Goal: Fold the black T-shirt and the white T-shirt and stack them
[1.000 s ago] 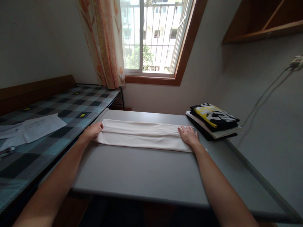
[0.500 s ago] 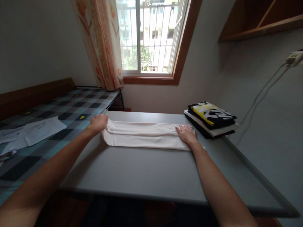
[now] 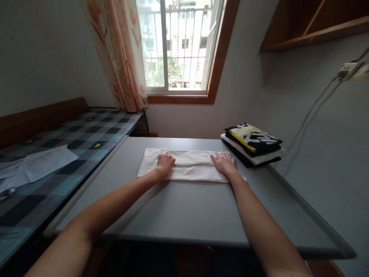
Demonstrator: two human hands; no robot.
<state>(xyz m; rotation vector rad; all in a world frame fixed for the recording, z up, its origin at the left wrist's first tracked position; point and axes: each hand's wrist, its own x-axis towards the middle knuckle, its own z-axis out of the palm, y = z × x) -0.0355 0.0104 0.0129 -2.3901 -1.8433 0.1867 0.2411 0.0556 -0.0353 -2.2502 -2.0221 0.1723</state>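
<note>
A white garment [image 3: 193, 173], folded into a long strip, lies across the grey table [image 3: 184, 211]. My left hand [image 3: 166, 163] is closed over its left part, gripping the cloth end that is doubled back to the right. The fingertips and the pinched edge are partly hidden under the hand. At the strip's right end my right hand [image 3: 224, 162] rests flat on the fabric with its fingers spread. Just beyond that hand stands a stack of folded clothes [image 3: 252, 144], topped by a black piece with yellow and white print.
Left of the table is a bed with a checked cover [image 3: 57, 138], where some papers [image 3: 43, 163] lie. A window [image 3: 178, 50] and a flowered curtain [image 3: 121, 54] are behind. On the right wall hang a wooden shelf [image 3: 317, 38] and a plugged-in cord [image 3: 313, 104].
My left hand has moved right, carrying the garment's left end over onto the strip, which is now shorter. My right hand stays on its right end. The view has shifted slightly.
</note>
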